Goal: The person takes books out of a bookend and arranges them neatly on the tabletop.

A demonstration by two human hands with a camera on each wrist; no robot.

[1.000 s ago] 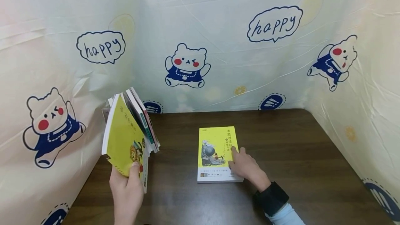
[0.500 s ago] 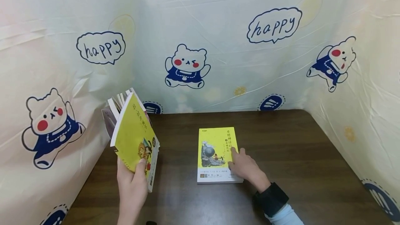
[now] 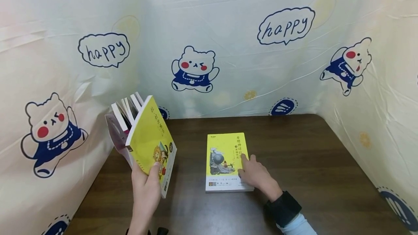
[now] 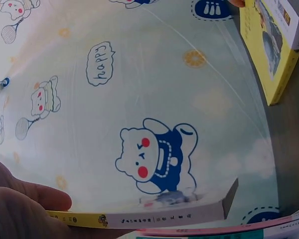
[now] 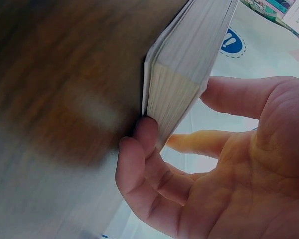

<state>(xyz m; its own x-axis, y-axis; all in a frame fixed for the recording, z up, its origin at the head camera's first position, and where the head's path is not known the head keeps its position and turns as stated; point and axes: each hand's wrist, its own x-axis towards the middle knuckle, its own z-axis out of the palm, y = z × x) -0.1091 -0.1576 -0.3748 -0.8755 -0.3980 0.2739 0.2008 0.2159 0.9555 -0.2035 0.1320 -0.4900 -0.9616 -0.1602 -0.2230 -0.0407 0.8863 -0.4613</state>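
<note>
My left hand (image 3: 146,188) grips a yellow paperback book (image 3: 150,130) by its lower edge, thumb on the illustrated cover, and holds it up at a tilt. In the left wrist view its spine (image 4: 154,219) runs along the bottom beside the fingers. A second yellow book (image 3: 225,155) lies flat on the table, cover up. My right hand (image 3: 259,175) holds that book at its lower right. The right wrist view shows the thumb at the cover's edge and curled fingers (image 5: 162,179) against the page edges (image 5: 179,74).
Behind the raised book stand several books (image 3: 128,110), mostly hidden, with a greyish-purple panel (image 3: 115,130) at their left. The dark wooden table (image 3: 294,144) meets a pale printed curtain (image 3: 228,21) at the back and both sides.
My left hand has moved right with the yellow book, uncovering more of the books behind it on the left. The right hand and the flat book have stayed put.
</note>
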